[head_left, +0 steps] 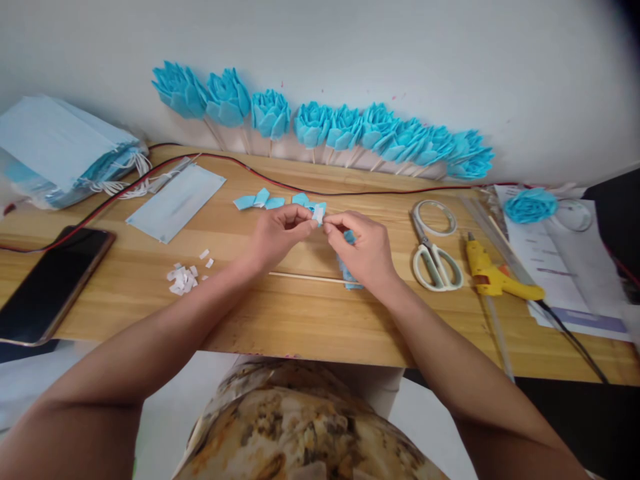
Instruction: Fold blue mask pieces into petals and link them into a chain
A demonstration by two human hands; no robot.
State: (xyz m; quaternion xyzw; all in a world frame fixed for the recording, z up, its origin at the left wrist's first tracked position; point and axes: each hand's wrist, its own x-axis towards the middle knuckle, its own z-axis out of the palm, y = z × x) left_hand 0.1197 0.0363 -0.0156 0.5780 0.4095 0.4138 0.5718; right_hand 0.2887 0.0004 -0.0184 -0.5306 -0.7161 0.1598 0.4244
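Note:
Above the middle of the wooden table, my left hand (279, 235) pinches a small blue petal piece with a white strip (319, 213) on it. Close by on the right, my right hand (364, 250) has thumb and finger pressed together; whatever is between them is too small to make out. Partly covered by my right hand are some blue pieces (349, 272), and a thin wooden stick (307, 277) runs up to them. Several cut blue petals (259, 199) lie behind my left hand. A heap of small white strips (183, 279) is left of my left forearm.
Blue flowers on sticks (270, 115) lean along the wall. Scissors (436, 263), a tape ring (437, 218) and a yellow glue gun (493, 270) lie right, near papers (565, 267). Left are a phone (53, 283), a blue sheet (177, 200), a mask stack (60, 147) and a red-black cable (280, 179).

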